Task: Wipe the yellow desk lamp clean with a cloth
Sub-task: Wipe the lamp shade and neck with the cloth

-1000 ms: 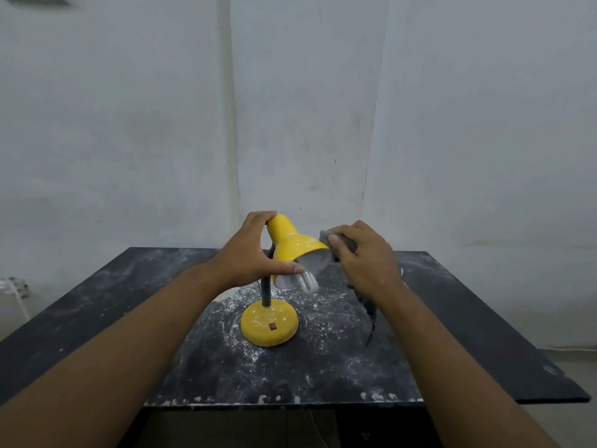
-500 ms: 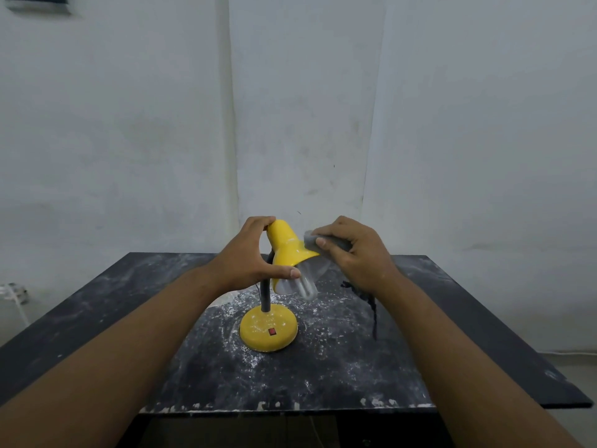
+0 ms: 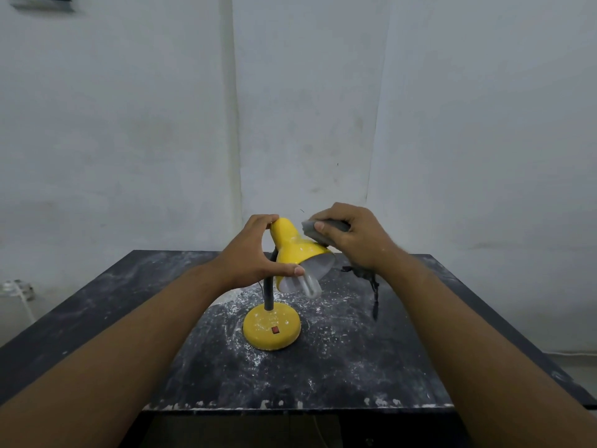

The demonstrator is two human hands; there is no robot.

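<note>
A yellow desk lamp stands mid-table, its round base [image 3: 272, 330] dusted with white specks and carrying a red switch. A dark neck rises to the tilted yellow shade [image 3: 295, 248], with a white bulb [image 3: 308, 283] showing under its rim. My left hand [image 3: 255, 253] grips the shade from the left, fingers over its top and thumb beneath the rim. My right hand [image 3: 353, 236] holds a folded grey cloth [image 3: 315, 232] pressed against the shade's upper right side. A dark strip of the cloth hangs below my right wrist.
The dark table [image 3: 403, 367] is strewn with white dust around the lamp. Its front edge runs close to me. A white wall stands right behind. At the far left, by the wall, lies a white plug with a cord [image 3: 17, 291].
My right hand has carried the cloth up from the shade's rim to its upper side. The lamp head and my left hand have stayed nearly still.
</note>
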